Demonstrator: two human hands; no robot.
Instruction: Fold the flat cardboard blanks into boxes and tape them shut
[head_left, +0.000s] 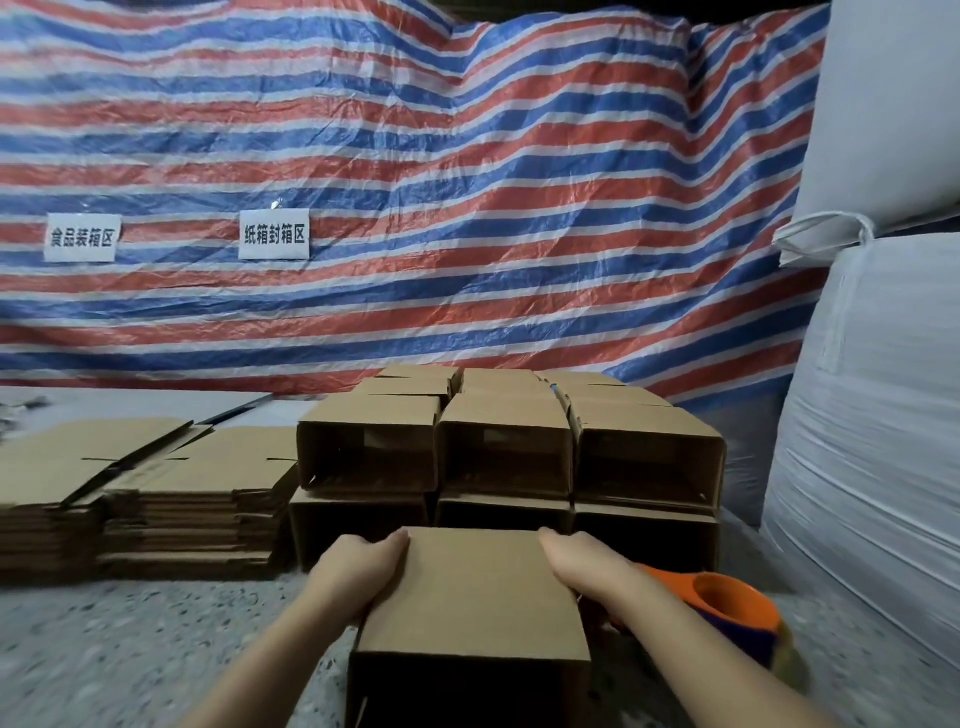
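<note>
Folded box (470, 603) on the floor, long axis running away from the viewer, gripped at its far corners by left hand (358, 566) and right hand (582, 564), stacked boxes (506, 452) directly beyond.

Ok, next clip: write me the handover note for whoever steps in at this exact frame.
Left hand grips the left side of the box in hand; right hand grips its right side. It sits on the floor, its open end facing the camera.
Orange tape dispenser lies on the floor beside the right forearm, not held.
Done: stacked boxes ahead, two layers, near ends open.
Left: the flat blanks, piled to the left, still need folding and taping. Whether the held box is taped cannot be seen.
</note>
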